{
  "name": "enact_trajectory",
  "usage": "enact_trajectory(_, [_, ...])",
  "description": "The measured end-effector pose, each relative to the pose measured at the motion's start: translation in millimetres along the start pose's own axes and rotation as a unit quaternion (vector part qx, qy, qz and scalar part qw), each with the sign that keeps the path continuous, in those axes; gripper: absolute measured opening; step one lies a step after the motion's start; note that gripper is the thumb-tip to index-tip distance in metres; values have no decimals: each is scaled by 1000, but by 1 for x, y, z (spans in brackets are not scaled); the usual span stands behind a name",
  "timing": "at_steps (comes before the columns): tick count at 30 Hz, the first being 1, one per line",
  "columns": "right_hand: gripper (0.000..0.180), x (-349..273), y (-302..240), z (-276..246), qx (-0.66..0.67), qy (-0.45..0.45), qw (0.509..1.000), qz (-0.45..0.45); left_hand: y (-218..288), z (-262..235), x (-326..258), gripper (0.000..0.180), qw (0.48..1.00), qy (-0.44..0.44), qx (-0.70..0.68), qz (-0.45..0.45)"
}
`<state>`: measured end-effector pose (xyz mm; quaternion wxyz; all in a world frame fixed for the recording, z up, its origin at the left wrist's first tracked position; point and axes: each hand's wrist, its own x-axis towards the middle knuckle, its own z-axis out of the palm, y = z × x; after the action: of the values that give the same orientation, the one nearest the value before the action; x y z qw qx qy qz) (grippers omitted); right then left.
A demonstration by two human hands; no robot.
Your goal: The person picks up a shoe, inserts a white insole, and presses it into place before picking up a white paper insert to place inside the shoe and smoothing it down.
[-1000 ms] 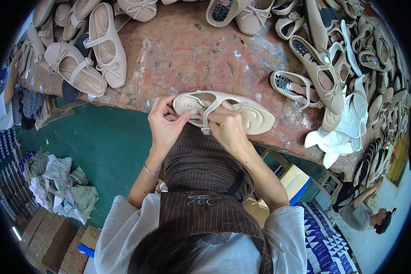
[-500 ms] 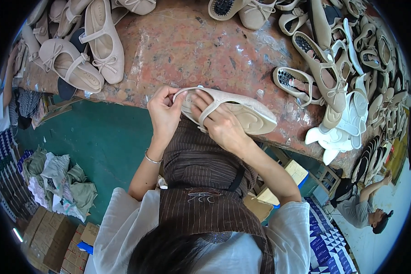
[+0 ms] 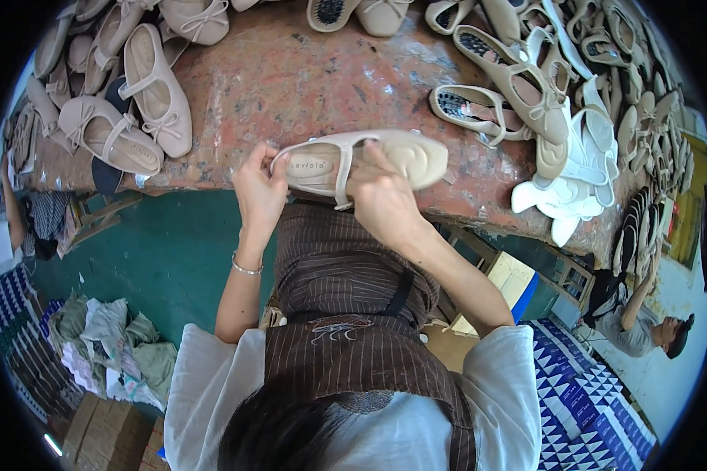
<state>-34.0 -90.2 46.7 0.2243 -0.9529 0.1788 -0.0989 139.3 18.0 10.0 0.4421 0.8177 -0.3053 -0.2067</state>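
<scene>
A beige strapped flat shoe (image 3: 342,141) is held level at the table's near edge, heel to the left and toe to the right. My left hand (image 3: 261,184) is closed on the heel, thumb at the rim. Right of the strap, my right hand (image 3: 385,192) grips the shoe's near side, with a finger reaching into the opening. An insole (image 3: 306,166) with printed lettering lies along the heel part. Toward the toe shows a pale, cushioned forefoot pad (image 3: 416,161) with raised curves; whether it sits inside the shoe I cannot tell.
Finished-looking beige bow flats (image 3: 157,94) lie at the left of the worn reddish table (image 3: 291,78). More shoes (image 3: 518,86) and white insole-shaped pieces (image 3: 562,200) crowd the right. Cloth sacks (image 3: 110,337) and cartons lie on the green floor. Another person (image 3: 644,330) is at far right.
The shoe has turned so its inside faces up more, and the heel lettering now shows. My right hand's fingers have come out of the heel part and grip farther toward the toe.
</scene>
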Motion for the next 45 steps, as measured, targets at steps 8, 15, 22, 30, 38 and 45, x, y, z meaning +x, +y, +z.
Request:
enact_trajectory(8, [70,52,50,-26,122,238,932,246,35,16,-64,36,988,-114,108,11])
enact_trajectory(15, [53,25,0,-48,156,233,948,152,54,33,-80,58,924,-109,225,289])
enact_trajectory(22, [45,-25,-40,1,53,112,977,176,35,57,-86,57,956,-246,-141,77])
enact_trajectory(30, [55,38,19,21,6,87,983,162,32,64,-84,45,906,-185,257,279])
enact_trajectory(38, [70,3,-24,15,-11,33,974,223,26,69,-93,58,911,-178,261,265])
enact_trajectory(45, [48,32,20,22,-60,80,974,204,34,69,-90,53,887,-188,308,287])
